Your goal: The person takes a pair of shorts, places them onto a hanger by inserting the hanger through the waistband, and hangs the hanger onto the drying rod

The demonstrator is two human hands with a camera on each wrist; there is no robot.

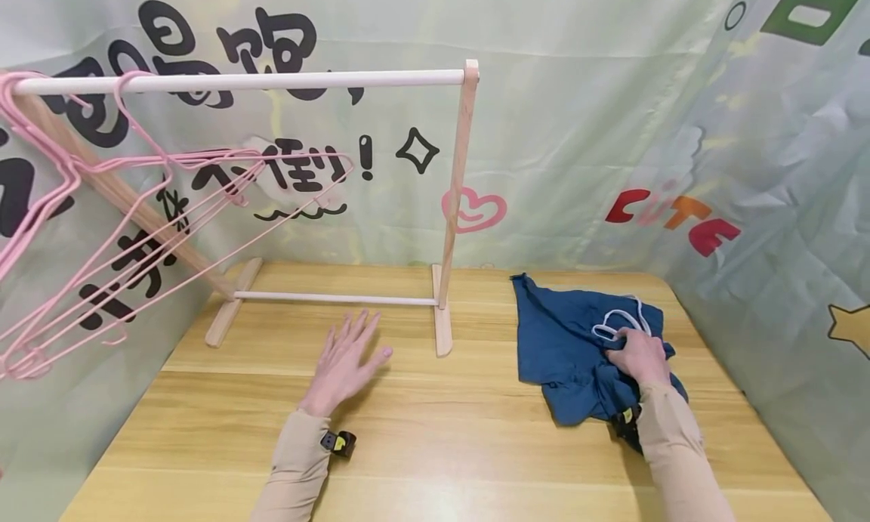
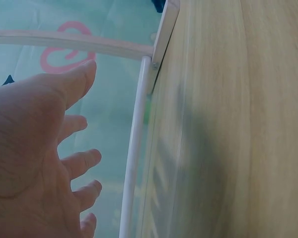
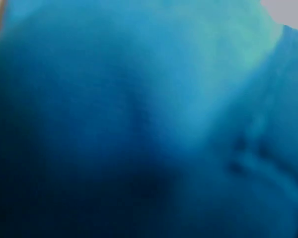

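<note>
A pair of dark blue shorts [image 1: 553,341] with a white drawstring [image 1: 615,322] lies crumpled on the right side of the table. My right hand [image 1: 642,356] grips the cloth beside the drawstring, its fingertips partly hidden in the folds. Blurred blue fabric of the shorts [image 3: 139,99] fills most of the right wrist view. To the left, my left hand [image 1: 345,367] is held over the wooden table, fingers straight and spread, with nothing in it. The left wrist view shows its thumb and fingertips near the rack's lower white bar [image 2: 134,148].
A wooden clothes rack [image 1: 457,197] with a white top rail [image 1: 306,81] stands at the back left of the table [image 1: 442,439]. Several pink hangers [image 1: 146,197] hang at the rail's left end. Printed cloth walls [image 1: 557,129] surround the table.
</note>
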